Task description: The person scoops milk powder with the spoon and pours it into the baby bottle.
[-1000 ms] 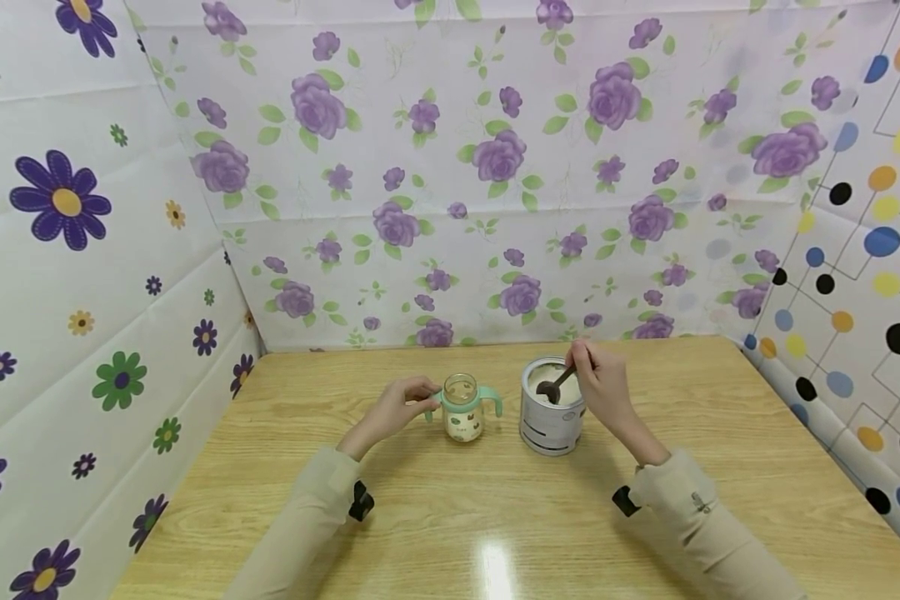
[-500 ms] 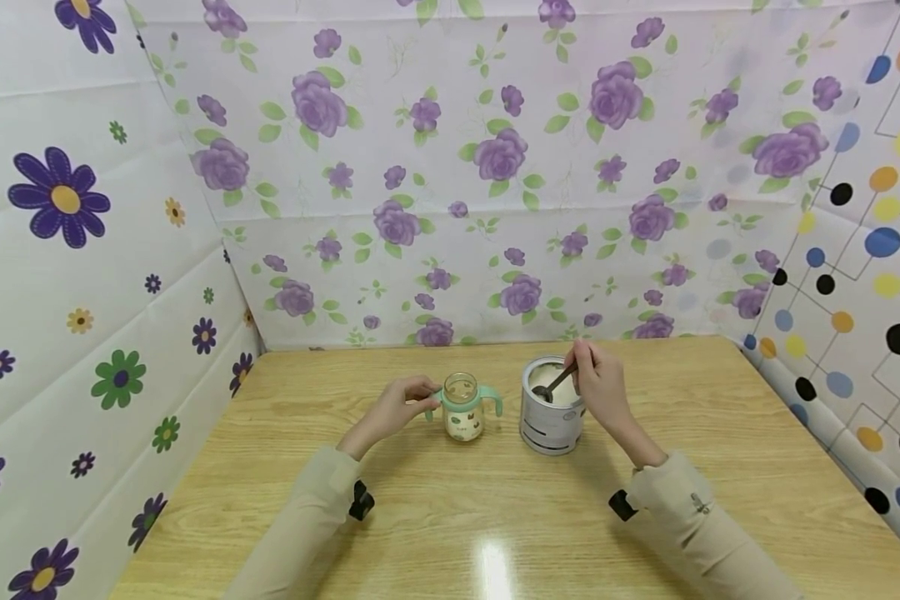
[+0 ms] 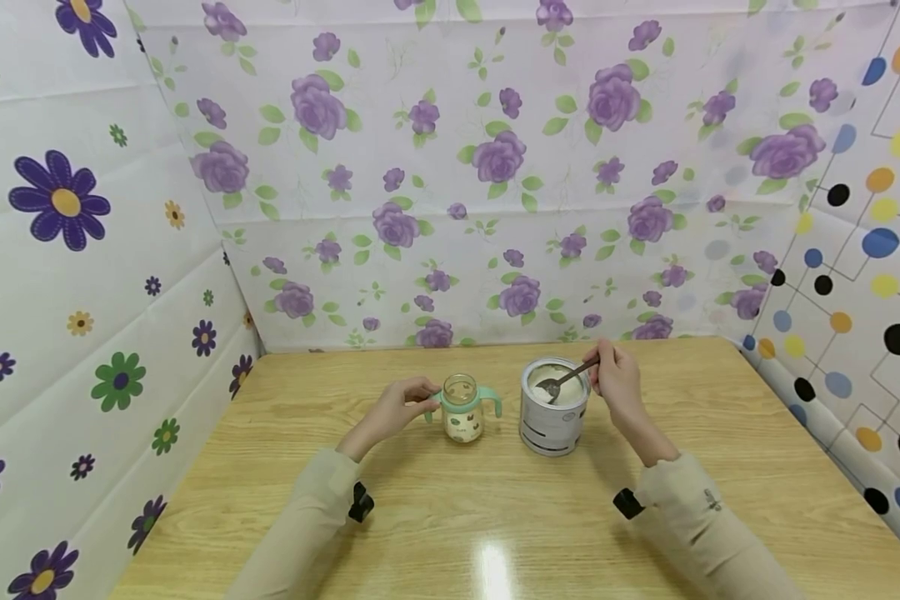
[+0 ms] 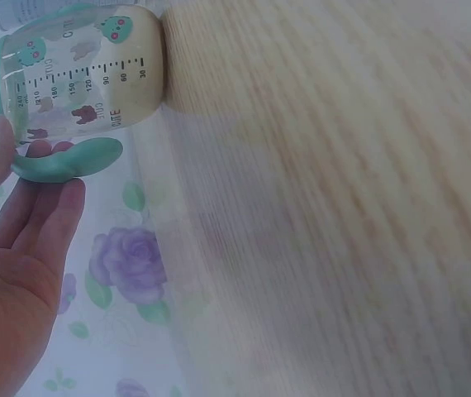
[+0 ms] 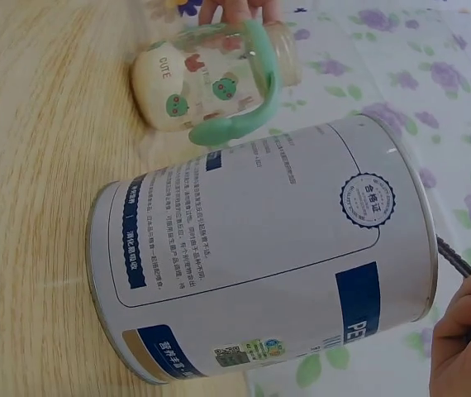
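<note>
A clear baby bottle (image 3: pixel 462 423) with a green collar and two green handles stands upright on the table, its top uncovered. Cream-coloured contents fill its lower part in the left wrist view. My left hand (image 3: pixel 399 410) holds the bottle's left handle (image 4: pixel 70 161) between thumb and fingers. To the bottle's right stands a white, open-topped tin (image 3: pixel 551 429) with pale powder inside. My right hand (image 3: pixel 617 382) grips the end of a dark spoon (image 3: pixel 573 373), whose bowl is at the powder, slanting down from the tin's right rim. The right wrist view shows the tin's printed side (image 5: pixel 260 248).
The wooden table (image 3: pixel 420 517) extends in front of both things. A floral cloth (image 3: pixel 457 208) hangs behind it, and patterned cloths line the left and right sides. Bottle and tin stand close together, a narrow gap between them.
My right hand has shifted right with the spoon, so the handle lies flatter across the tin's rim and white powder shows at the bowl. The left hand and the bottle have stayed put.
</note>
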Tool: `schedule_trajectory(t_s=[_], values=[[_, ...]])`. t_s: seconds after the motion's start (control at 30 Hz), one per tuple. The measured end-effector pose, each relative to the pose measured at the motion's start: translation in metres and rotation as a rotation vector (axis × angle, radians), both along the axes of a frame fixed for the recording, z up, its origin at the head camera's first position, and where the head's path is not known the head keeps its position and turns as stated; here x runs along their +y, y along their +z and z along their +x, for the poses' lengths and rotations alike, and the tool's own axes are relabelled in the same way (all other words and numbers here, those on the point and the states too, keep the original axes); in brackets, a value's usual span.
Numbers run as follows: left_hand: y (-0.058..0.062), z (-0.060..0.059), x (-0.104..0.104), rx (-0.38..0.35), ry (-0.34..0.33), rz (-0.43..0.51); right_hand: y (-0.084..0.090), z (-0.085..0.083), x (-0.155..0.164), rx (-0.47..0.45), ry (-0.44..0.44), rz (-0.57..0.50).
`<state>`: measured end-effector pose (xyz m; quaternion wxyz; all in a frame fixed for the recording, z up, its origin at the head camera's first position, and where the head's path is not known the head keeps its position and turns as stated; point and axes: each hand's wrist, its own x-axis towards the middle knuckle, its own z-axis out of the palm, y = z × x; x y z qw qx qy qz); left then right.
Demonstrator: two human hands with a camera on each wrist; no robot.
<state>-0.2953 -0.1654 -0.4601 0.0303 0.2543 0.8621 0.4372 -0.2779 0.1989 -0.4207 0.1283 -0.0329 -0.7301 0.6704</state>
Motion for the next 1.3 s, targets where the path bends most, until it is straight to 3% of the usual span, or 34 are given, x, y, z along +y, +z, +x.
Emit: schedule_trajectory(t_s=[0.27, 0.47, 0.83, 1.03, 1.3], values=[[0.000, 0.000, -0.001, 0.003, -0.007, 0.012, 0.002, -0.002, 0.006, -0.091, 0.002, -0.109], [0.000, 0.000, -0.001, 0.007, -0.006, 0.010, 0.002, -0.004, 0.012, -0.164, 0.037, -0.286], [-0.001, 0.001, -0.001, 0.002, -0.005, 0.020, 0.008, -0.002, 0.013, -0.197, 0.123, -0.520], [0.001, 0.002, 0.000, -0.015, -0.004, 0.015, 0.012, -0.001, 0.011, -0.202, 0.148, -0.589], [0.003, 0.002, 0.000, -0.028, -0.014, 0.021, 0.017, 0.001, 0.007, -0.192, 0.166, -0.593]])
